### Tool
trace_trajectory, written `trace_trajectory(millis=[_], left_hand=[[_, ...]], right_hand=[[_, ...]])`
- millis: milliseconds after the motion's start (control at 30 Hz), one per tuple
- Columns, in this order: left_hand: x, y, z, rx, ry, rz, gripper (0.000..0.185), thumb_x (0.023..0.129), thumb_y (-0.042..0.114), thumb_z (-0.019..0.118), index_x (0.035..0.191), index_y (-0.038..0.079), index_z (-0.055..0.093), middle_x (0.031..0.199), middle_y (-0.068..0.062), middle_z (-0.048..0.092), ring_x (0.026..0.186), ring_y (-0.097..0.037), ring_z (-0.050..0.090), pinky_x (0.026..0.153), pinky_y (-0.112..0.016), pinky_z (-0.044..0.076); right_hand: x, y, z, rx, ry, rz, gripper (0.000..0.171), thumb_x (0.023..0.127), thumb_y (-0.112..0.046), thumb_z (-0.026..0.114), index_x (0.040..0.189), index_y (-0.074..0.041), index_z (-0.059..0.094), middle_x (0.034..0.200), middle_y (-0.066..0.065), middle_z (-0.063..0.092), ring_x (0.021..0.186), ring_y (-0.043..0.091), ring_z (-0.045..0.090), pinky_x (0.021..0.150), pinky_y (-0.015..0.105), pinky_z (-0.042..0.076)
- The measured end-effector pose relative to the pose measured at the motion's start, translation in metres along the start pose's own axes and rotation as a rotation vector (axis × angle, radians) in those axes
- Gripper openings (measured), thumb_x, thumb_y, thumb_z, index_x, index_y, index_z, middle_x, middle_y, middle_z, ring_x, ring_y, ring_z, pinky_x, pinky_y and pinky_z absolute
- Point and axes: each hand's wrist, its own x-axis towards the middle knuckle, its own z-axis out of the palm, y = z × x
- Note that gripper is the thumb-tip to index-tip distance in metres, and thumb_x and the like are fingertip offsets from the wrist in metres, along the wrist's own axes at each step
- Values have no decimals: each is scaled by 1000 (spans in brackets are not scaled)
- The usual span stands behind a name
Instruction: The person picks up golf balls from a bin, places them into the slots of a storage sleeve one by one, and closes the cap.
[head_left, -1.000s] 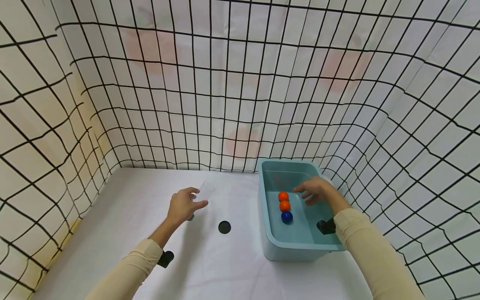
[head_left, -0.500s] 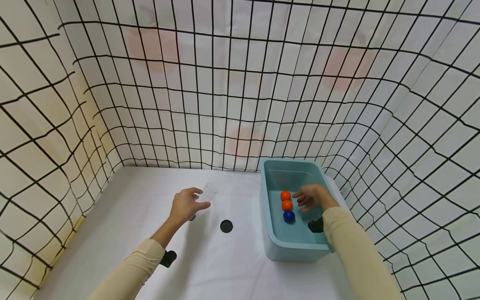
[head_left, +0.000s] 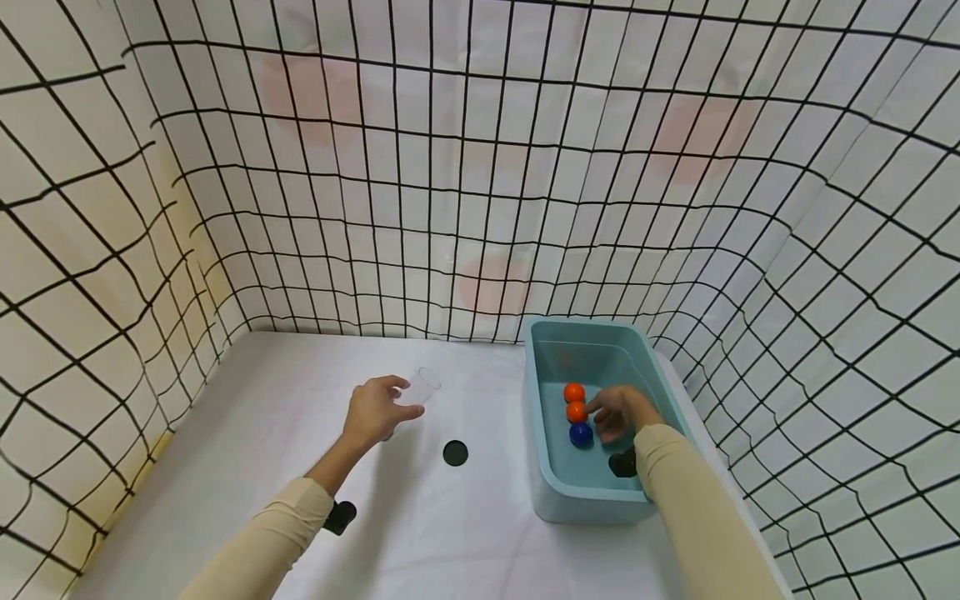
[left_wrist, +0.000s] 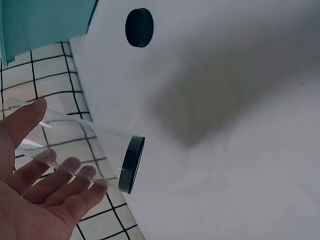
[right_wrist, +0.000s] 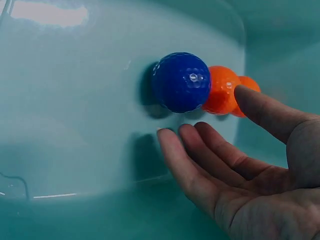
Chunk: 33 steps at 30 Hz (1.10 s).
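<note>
My left hand grips a clear cylindrical tube, thumb on one side and fingers on the other. In the left wrist view the tube is tilted above the table, with a black cap on its lower end. My right hand reaches into the teal bin, holding nothing. Beside its fingers lie a dimpled blue golf ball, an orange ball and a farther orange ball, in a row. Thumb and fingers stand apart, near the blue ball; contact cannot be told.
On the white tabletop, a black disc lies between the left hand and the bin. Black netting over white cloth walls surrounds the back and both sides. The bin's walls rise around the right hand.
My right hand has moved leftward and nearer to me inside the bin, closing in on the balls. The left hand keeps its hold on the tube, nearly still. The view has shifted slightly.
</note>
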Motion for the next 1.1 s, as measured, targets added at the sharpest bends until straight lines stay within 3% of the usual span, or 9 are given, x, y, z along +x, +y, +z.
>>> trace_trajectory(millis=[200, 367, 633, 1100], left_hand=[[0, 0, 0, 18, -8, -13, 51, 77, 27, 88, 118, 1, 72, 112, -23, 74, 103, -39, 70, 78, -46, 58], [0, 0, 0, 23, -14, -23, 51, 78, 27, 87, 119, 1, 72, 114, -23, 74, 104, -39, 68, 78, -46, 58], [-1, 1, -2, 33, -16, -33, 52, 78, 27, 87, 120, 1, 72, 113, -23, 74, 102, -38, 69, 76, -44, 58], [-2, -3, -1, 52, -16, -41, 51, 78, 28, 87, 119, 1, 72, 112, -22, 74, 100, -37, 70, 75, -43, 59]], right_hand=[[5, 4, 3, 21, -21, 39, 42, 97, -22, 68, 122, 10, 58, 106, 28, 66, 88, 33, 73, 89, 42, 59], [11, 11, 3, 80, -55, 26, 47, 95, -23, 71, 122, 11, 55, 102, 28, 65, 90, 37, 73, 85, 45, 60], [17, 18, 2, 130, -122, -12, 56, 92, -21, 76, 126, 15, 50, 107, 31, 61, 96, 41, 71, 85, 47, 60], [20, 18, 3, 212, -165, 29, 46, 91, -7, 74, 123, 15, 49, 116, 32, 54, 96, 41, 72, 92, 44, 57]])
